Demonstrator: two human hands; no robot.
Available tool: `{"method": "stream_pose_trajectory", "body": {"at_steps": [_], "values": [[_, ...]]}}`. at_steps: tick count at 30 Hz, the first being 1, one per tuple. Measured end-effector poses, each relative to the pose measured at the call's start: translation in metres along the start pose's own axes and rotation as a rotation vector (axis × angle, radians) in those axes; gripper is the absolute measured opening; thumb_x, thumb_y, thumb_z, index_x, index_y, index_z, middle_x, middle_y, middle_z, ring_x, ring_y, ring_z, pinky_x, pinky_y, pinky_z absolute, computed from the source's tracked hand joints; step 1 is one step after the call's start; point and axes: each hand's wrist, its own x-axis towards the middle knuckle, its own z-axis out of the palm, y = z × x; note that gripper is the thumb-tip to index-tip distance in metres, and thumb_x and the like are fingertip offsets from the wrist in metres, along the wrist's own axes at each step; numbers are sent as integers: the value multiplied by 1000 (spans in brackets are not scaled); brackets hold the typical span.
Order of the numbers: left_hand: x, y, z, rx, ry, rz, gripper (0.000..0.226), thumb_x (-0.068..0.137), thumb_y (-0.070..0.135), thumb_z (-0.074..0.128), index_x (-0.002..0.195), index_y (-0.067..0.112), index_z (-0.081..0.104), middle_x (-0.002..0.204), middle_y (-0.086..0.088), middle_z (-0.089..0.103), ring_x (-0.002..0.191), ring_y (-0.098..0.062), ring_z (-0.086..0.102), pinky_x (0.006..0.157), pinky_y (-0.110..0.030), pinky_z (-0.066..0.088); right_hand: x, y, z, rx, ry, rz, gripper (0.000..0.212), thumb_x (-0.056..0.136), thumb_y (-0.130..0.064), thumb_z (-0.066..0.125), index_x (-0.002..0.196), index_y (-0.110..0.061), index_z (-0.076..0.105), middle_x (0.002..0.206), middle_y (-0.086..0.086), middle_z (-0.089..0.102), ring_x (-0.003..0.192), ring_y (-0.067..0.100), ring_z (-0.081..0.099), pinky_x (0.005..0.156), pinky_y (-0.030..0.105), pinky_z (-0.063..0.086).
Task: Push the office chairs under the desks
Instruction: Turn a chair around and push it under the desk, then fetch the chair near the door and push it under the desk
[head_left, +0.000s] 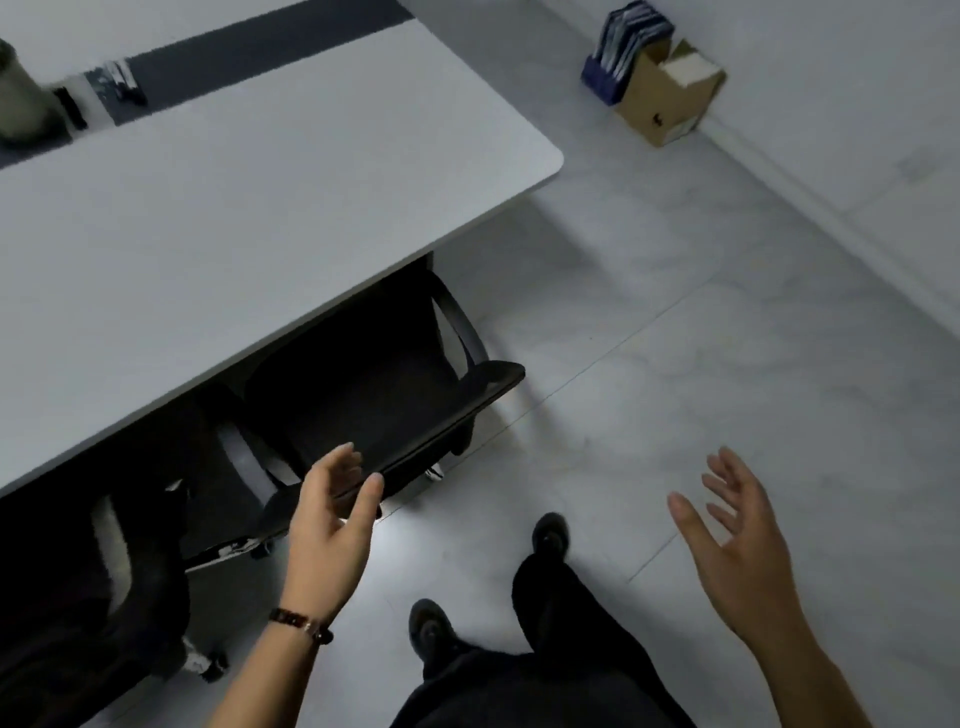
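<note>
A black office chair (363, 384) stands tucked under the white desk (249, 218), with only its backrest top edge and armrests sticking out. My left hand (332, 514) hovers open right at the backrest's top edge, fingers spread and holding nothing. My right hand (737, 540) is raised open over the floor to the right, well apart from the chair. A second black chair (114, 582) sits at the lower left, partly under the same desk, its wheeled base showing.
A cardboard box (670, 98) and a blue file holder (618, 57) stand on the floor by the wall at the top right. On the desk's far left are a dark strip, a greenish container (21, 98) and small items. My legs and shoes are below.
</note>
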Motion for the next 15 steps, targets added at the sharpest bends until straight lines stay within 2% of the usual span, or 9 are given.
{"method": "stream_pose_trajectory", "body": {"at_steps": [3,7,9,12,15], "values": [[45,50,43,43,-108,140,43,89,22,62,130,20,50,120,2,59,110,-6,58,91,-24,47,18,4,-43,83,156,13,63,84,-34,67,137,-45,34,141,-15,47,124,2,49,101,27,43],[88,108,122,71,-208,254,40,90,23,61,129,21,51,119,4,60,109,-6,59,90,-24,47,62,28,-80,158,270,33,58,84,-36,65,132,-48,36,140,-13,48,124,2,50,99,25,44],[101,128,164,62,-239,277,38,90,21,62,127,21,52,116,6,61,107,-5,59,89,-23,48,91,44,-89,190,285,61,57,83,-39,63,132,-47,36,140,-11,48,125,3,49,101,28,44],[126,155,236,48,-214,269,37,90,18,61,125,23,52,117,3,61,104,0,59,82,-14,48,159,65,-110,215,271,76,55,82,-40,63,129,-52,36,141,-8,47,126,4,49,103,30,43],[152,186,293,25,-184,229,39,89,22,64,127,22,52,119,0,60,102,1,59,78,-13,49,239,66,-139,208,208,48,62,81,-39,63,137,-40,35,141,-7,46,126,7,48,106,36,42]]}}
